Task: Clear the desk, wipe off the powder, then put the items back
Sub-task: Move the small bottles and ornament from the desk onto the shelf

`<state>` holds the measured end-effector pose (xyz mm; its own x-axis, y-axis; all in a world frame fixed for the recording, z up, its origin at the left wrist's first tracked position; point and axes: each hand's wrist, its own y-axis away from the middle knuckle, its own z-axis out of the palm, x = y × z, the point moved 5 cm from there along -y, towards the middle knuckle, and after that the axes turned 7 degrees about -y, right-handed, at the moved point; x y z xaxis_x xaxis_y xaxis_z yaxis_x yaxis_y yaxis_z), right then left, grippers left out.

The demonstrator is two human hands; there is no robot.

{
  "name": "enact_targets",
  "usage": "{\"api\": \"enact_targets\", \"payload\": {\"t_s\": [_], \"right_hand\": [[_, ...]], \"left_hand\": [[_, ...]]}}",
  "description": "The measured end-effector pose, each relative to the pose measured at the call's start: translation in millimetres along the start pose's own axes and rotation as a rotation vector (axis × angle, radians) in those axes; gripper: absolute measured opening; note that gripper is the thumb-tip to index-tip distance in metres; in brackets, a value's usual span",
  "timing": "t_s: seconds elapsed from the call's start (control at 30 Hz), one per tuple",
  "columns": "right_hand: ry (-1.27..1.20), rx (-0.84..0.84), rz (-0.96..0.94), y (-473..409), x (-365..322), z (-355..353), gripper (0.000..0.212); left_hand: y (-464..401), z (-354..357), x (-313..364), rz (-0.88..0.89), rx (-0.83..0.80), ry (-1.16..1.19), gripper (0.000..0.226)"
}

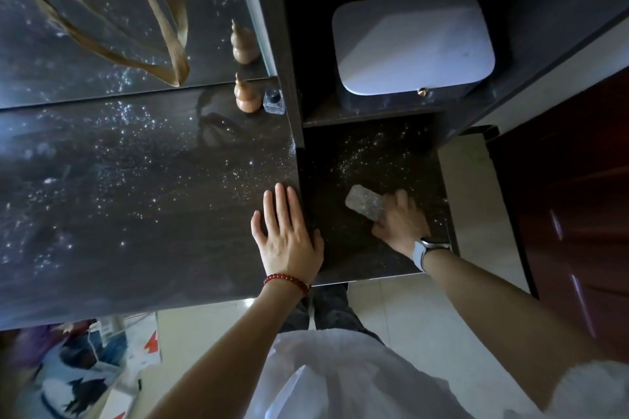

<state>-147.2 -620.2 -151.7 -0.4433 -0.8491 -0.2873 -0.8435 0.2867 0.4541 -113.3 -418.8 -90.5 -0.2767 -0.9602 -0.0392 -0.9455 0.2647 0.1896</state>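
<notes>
The dark desk top [136, 214] is speckled with white powder [112, 160]. My left hand [286, 235] lies flat on its right edge, fingers straight. To the right is a lower dark surface [357, 255], also dusted with powder [354, 160]. There my right hand [401, 221] grips a crumpled grey-white wipe [364, 204] pressed onto that surface. A small wooden gourd [245, 93] and a little glass bottle [274, 102] stand at the desk's back right corner, against a mirror.
A mirror [102, 54] behind the desk reflects a tan bag strap [170, 31]. A white lidded box [412, 48] sits on a shelf behind the lower surface. A reddish door [578, 214] is at right. Bags and clutter [78, 371] lie on the floor at lower left.
</notes>
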Motion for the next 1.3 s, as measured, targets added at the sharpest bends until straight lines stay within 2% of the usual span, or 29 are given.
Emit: {"api": "enact_targets", "payload": {"t_s": [0.07,0.13,0.23,0.3,0.37,0.47,0.63,0.7,0.77,0.83,0.9,0.97,1.03,1.1,1.17,1.3], "right_hand": [[-0.293,0.146,-0.072,21.7,-13.5,-22.5,0.055],[-0.435,0.418,-0.263,47.1,-33.4,-68.7,0.054],[-0.468,0.739,-0.502,70.2,-57.1,-143.6,0.052],[-0.411,0.864,-0.526,63.9,-66.0,-180.2,0.047],[-0.336,0.909,-0.456,42.7,-72.7,-204.8,0.041],[-0.239,0.888,-0.335,10.3,-77.3,-219.5,0.034],[-0.149,0.845,-0.309,-6.1,-81.7,-221.5,0.037],[-0.155,0.868,-0.337,7.7,-88.6,-218.6,0.037],[-0.276,0.884,-0.468,34.9,-102.1,-205.9,0.032],[-0.410,0.797,-0.622,64.5,-120.6,-178.0,0.028],[-0.454,0.647,-0.708,82.7,-141.7,-145.7,0.028],[-0.391,0.520,-0.733,81.9,-165.8,-118.3,0.031],[-0.221,0.453,-0.727,64.9,-198.3,-103.0,0.036],[-0.068,0.427,-0.656,33.5,-232.7,-98.1,0.048],[0.041,0.417,-0.487,-3.1,-260.1,-102.9,0.064],[0.180,0.348,-0.133,-62.0,-274.1,-107.6,0.062]], "left_hand": [[1.0,-3.3,-0.7,-0.001,-0.020,0.011,0.076],[-0.7,-7.5,-1.8,0.021,-0.037,0.008,0.077],[-4.2,-12.7,-5.7,0.060,-0.079,-0.012,0.083],[-4.5,-15.3,-9.3,0.090,-0.100,-0.025,0.084],[-5.1,-17.3,-11.7,0.095,-0.119,-0.011,0.086],[-5.0,-20.7,-11.5,0.110,-0.130,0.029,0.087],[-2.7,-24.1,-11.3,0.127,-0.138,0.061,0.084],[-3.0,-28.3,-12.2,0.141,-0.157,0.068,0.082],[-5.7,-32.3,-14.8,0.148,-0.164,0.097,0.076],[-7.8,-41.5,-22.5,0.120,-0.144,0.211,0.066],[-11.8,-55.2,-36.8,0.094,-0.039,0.319,0.057],[-19.1,-65.1,-59.8,0.037,0.079,0.432,0.052],[-29.9,-73.8,-87.7,-0.049,0.123,0.528,0.050],[-41.8,-79.8,-115.5,-0.101,0.151,0.585,0.047],[-53.5,-84.5,-140.4,-0.102,0.141,0.606,0.045],[-76.6,-92.5,-174.2,0.051,0.151,0.592,0.048]]}}
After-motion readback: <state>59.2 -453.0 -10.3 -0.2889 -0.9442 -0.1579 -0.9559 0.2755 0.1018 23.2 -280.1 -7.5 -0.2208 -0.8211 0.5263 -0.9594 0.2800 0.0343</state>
